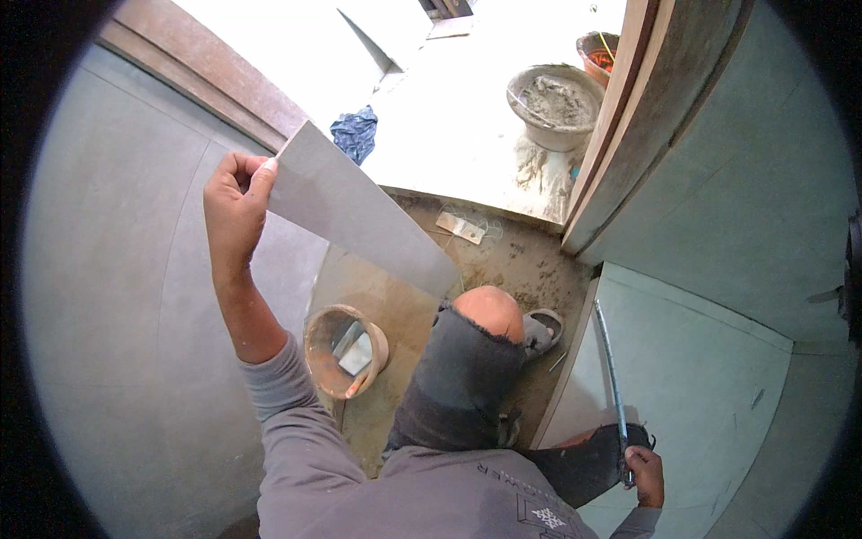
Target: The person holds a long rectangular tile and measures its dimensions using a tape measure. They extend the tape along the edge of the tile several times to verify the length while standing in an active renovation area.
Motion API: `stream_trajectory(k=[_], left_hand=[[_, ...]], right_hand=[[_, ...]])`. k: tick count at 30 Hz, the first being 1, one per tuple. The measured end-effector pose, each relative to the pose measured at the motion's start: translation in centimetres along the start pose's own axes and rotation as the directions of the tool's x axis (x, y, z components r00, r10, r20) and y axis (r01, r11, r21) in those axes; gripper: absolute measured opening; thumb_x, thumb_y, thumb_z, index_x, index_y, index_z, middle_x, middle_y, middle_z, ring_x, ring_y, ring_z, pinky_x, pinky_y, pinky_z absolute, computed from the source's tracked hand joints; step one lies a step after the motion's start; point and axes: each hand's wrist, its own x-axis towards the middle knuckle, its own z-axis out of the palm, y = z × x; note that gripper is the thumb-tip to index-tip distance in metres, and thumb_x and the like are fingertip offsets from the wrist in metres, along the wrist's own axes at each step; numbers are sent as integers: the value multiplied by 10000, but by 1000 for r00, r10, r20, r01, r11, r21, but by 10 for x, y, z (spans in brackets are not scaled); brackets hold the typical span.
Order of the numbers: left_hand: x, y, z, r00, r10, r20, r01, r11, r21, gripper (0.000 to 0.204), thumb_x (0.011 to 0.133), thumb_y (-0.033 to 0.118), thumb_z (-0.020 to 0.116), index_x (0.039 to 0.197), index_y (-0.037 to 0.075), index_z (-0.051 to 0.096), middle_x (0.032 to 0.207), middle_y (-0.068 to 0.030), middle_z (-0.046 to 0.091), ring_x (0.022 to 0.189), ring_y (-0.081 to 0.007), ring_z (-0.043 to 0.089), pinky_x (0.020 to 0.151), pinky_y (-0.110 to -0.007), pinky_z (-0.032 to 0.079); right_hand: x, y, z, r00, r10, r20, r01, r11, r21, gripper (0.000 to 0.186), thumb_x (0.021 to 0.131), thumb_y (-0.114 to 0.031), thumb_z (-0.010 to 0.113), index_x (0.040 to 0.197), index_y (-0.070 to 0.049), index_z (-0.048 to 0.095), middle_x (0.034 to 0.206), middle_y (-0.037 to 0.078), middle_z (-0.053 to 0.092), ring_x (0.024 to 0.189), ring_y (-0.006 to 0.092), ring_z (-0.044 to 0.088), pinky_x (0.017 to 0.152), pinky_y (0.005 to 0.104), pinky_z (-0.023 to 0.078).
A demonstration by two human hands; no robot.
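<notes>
My left hand (238, 202) pinches the upper corner of a grey tile strip (359, 211), which slants down to the right beside my bent knee. At lower right, my right hand (643, 476) is closed around a long, thin metal rod (611, 377) that extends forward over a pale grey panel (691, 359). Between my left arm and leg, a dirty round bucket (380, 355) holds small flat pieces and what looks like some liquid.
Beyond the doorway with wooden jambs (628, 108) are a basin (543, 135) of grey mortar, an orange bucket (593, 49) and a crumpled blue bag (355, 133). A small light board (461, 227) lies on the dirty floor. Grey tiled surfaces (108, 278) flank me.
</notes>
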Motion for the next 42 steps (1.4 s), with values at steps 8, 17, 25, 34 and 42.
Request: stream_trajectory(k=[8, 17, 25, 34, 42], left_hand=[[18, 4, -4, 904, -174, 391, 111, 978, 179, 463, 943, 330, 489, 1234, -30, 519, 1062, -123, 615, 961, -198, 575, 904, -301, 429], [35, 48, 14, 865, -24, 501, -143, 945, 293, 429, 965, 305, 454, 1138, -81, 521, 995, -180, 600, 875, -248, 598, 757, -345, 493], [83, -69, -1, 749, 195, 633, -566, 685, 459, 372, 959, 231, 463, 1264, 22, 506, 1285, -214, 495, 1191, -340, 474, 1026, -382, 369], [88, 30, 27, 782, 35, 623, -143, 982, 124, 453, 972, 291, 441, 1185, -103, 505, 1078, -296, 602, 989, -372, 604, 882, -415, 460], [107, 42, 53, 755, 84, 650, -191, 977, 97, 388, 967, 294, 465, 1043, -80, 534, 967, -300, 614, 889, -374, 616, 792, -419, 465]], right_hand=[[-13, -13, 6, 1000, 7, -6, -7, 1000, -5, 305, 830, -295, 683, 943, -11, 668, 700, -12, 570, 569, 78, 495, 467, 250, 395], [-8, -38, 17, 997, 62, -54, -70, 983, -169, 348, 827, -286, 690, 1029, -5, 659, 819, 23, 607, 666, 101, 533, 552, 250, 423], [7, -91, 37, 1000, -5, 14, 10, 949, -315, 426, 773, -358, 741, 1016, -15, 673, 801, 38, 625, 699, 114, 562, 540, 276, 449], [-16, -82, 43, 988, -44, -151, -3, 954, -299, 529, 738, -390, 766, 1053, 24, 666, 821, 121, 670, 753, 189, 618, 696, 314, 486], [-21, -55, 45, 981, -86, -174, 34, 959, -282, 336, 787, -329, 654, 922, -22, 643, 710, 48, 587, 599, 130, 548, 526, 282, 430]])
